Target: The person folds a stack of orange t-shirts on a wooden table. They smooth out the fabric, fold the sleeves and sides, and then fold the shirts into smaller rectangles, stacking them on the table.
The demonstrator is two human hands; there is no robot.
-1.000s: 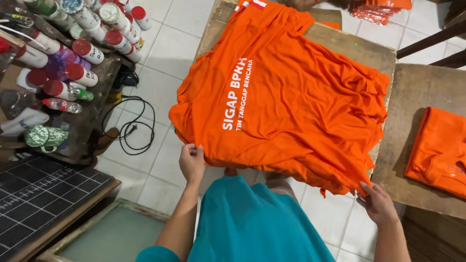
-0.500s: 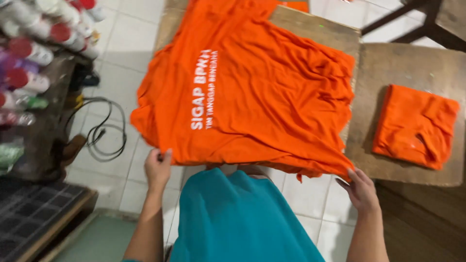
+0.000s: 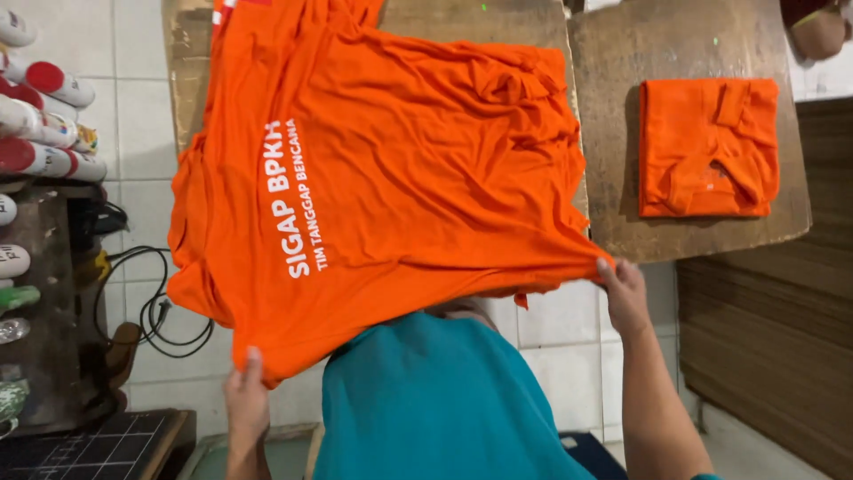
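Note:
A large orange T-shirt (image 3: pixel 391 187) with white lettering lies spread over a worn wooden table (image 3: pixel 191 62), its near edge lifted off the surface. My left hand (image 3: pixel 246 400) pinches the shirt's near left corner. My right hand (image 3: pixel 625 293) grips the near right corner at the table's edge. The cloth is stretched between both hands and wrinkled toward the right. My teal shirt (image 3: pixel 435 400) fills the bottom middle.
A folded orange shirt (image 3: pixel 708 147) rests on a second wooden board (image 3: pixel 613 213) at the right. Several red-capped white bottles (image 3: pixel 44 124) crowd a dark shelf at the left. A black cable (image 3: pixel 155 307) coils on the white tiled floor. Brown boards (image 3: pixel 773 338) lean at the lower right.
The view swung left to right, bringing the folded shirt further in. Both hands kept their grip on the corners and the near edge is raised and pulled tauter.

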